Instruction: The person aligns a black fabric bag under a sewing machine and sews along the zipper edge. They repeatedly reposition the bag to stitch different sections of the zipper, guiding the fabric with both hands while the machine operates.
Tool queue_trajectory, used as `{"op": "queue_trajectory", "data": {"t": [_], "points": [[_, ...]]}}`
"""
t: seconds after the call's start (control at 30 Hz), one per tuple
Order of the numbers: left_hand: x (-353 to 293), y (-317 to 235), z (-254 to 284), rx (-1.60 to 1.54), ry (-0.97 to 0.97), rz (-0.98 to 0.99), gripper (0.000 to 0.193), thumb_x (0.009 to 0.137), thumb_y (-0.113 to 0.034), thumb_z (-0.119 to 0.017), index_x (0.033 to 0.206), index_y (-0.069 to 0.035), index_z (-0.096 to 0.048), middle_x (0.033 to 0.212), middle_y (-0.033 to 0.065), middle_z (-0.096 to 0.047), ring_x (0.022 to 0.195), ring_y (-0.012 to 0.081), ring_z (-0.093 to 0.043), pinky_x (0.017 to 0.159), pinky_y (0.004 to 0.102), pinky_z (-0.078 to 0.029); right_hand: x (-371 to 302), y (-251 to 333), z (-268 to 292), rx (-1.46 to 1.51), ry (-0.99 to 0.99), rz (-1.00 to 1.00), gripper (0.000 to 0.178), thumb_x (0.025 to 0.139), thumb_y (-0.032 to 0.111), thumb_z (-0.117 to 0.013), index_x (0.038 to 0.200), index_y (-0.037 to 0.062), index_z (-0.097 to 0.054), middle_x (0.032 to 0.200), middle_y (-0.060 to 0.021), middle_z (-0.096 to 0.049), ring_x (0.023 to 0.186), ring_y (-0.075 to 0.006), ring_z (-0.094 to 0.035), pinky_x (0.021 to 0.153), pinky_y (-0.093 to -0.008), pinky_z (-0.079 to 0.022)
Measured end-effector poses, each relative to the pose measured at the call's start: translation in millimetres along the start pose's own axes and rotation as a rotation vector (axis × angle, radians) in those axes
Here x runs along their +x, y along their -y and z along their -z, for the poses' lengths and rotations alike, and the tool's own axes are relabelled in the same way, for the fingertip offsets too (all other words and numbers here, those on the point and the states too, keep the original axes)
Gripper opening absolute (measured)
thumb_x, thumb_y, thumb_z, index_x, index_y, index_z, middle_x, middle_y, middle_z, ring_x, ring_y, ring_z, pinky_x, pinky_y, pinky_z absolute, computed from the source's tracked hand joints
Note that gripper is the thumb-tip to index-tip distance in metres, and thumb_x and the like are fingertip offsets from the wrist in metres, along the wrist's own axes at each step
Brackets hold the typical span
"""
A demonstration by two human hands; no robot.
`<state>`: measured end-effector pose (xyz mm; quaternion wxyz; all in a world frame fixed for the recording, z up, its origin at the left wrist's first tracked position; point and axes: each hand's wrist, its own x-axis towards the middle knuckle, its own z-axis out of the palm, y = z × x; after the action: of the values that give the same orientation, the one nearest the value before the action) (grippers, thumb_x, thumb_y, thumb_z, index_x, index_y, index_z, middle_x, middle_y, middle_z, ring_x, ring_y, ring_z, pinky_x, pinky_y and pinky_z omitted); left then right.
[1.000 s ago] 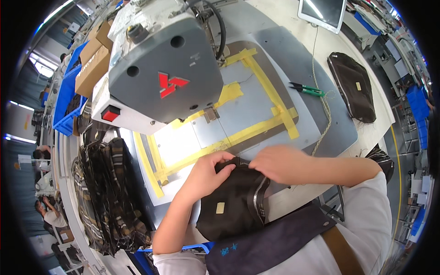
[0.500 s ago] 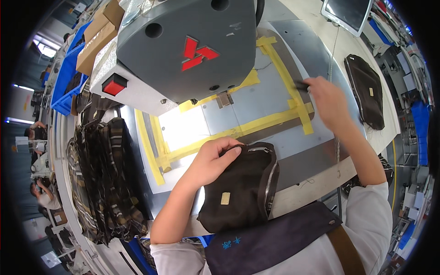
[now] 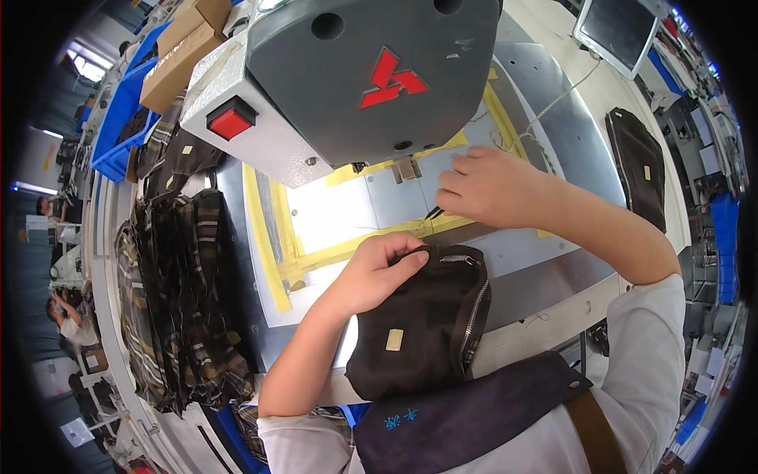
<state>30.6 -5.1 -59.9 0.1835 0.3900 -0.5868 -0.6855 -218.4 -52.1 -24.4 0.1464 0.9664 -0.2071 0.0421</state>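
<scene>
Workshop aisles crowd both sides of the head view, with another person (image 3: pixel 73 320) seated at the far left. Across the middle lies a pale tabletop (image 3: pixel 568 314) bearing a bright metal plate (image 3: pixel 387 197) framed with yellow tape (image 3: pixel 264 237). Over its far side looms a grey machine head (image 3: pixel 371 83) with a red emblem, and a red button (image 3: pixel 231 120) sits on the white housing to its left.

At the tabletop's near edge, toward the middle, is a dark brown pouch (image 3: pixel 418 324) with a small pale label and a silver zip (image 3: pixel 476 304) curving round its upper right side. The left hand (image 3: pixel 387 272) pinches the pouch's upper rim between thumb and fingers. Above the plate, just beyond the pouch, the right hand (image 3: pixel 489 188) is curled around a dark pointed tool (image 3: pixel 433 213); the tips show, while the rest is hidden in the fist. A thin cord (image 3: pixel 557 104) runs from beside the screen (image 3: pixel 617 33) at the tabletop's far right corner toward that hand.

Along the right edge lies a second pouch (image 3: pixel 636 166), also dark brown. By the left edge hangs a heap of plaid fabric (image 3: pixel 181 308), with a blue bin (image 3: pixel 118 154) and a cardboard box (image 3: pixel 181 67) beyond it.
</scene>
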Motion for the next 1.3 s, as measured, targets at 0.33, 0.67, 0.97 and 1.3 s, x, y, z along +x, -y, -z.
{"op": "queue_trajectory", "data": {"t": [0.33,0.67,0.97,1.3], "points": [[0.7,2.4,-4.0,-0.112,-0.123,-0.151,0.007,0.089,-0.007,-0.069,0.09,-0.001,-0.065,0.079,-0.0031,-0.063,0.07,0.0016,-0.051,0.062,0.0197,-0.042,-20.0,10.7,-27.1,0.247,-0.161,-0.616,0.023,0.09,0.031,-0.061,0.098,0.0094,-0.061,0.091,-0.0076,-0.064,0.085,-0.0274,-0.063,0.075,-0.0394,-0.05],[4.2,3.0,-10.8,0.375,-0.378,-0.814,0.015,0.073,0.001,-0.077,0.083,-0.006,-0.068,0.083,0.0026,-0.059,0.073,0.0143,-0.061,0.059,0.0243,-0.047,-25.2,65.2,-0.2,0.954,-0.49,-0.471,0.023,0.071,0.006,-0.074,0.094,0.0064,-0.067,0.094,-0.007,-0.065,0.084,-0.0267,-0.063,0.071,-0.0343,-0.052],[-6.4,-3.5,-17.6,0.767,-0.433,-1.183,0.029,0.061,-0.001,-0.084,0.079,-0.01,-0.063,0.081,0.002,-0.06,0.065,0.0167,-0.062,0.054,0.0261,-0.048,-33.3,66.0,-6.3,0.504,-0.791,-0.126,0.017,0.073,0.007,-0.071,0.089,0.0062,-0.068,0.092,-0.0064,-0.065,0.08,-0.0221,-0.064,0.077,-0.0377,-0.056],[-8.0,-8.5,-23.5,0.726,-0.428,-0.96,0.019,0.072,0.002,-0.077,0.083,-0.006,-0.063,0.087,0.0099,-0.07,0.073,0.0179,-0.067,0.06,0.0263,-0.051,-29.1,69.0,-1.0,0.603,-0.667,-0.267,0.015,0.078,0.012,-0.071,0.09,0.0048,-0.067,0.088,-0.006,-0.065,0.078,-0.0235,-0.063,0.069,-0.0345,-0.053]]}}
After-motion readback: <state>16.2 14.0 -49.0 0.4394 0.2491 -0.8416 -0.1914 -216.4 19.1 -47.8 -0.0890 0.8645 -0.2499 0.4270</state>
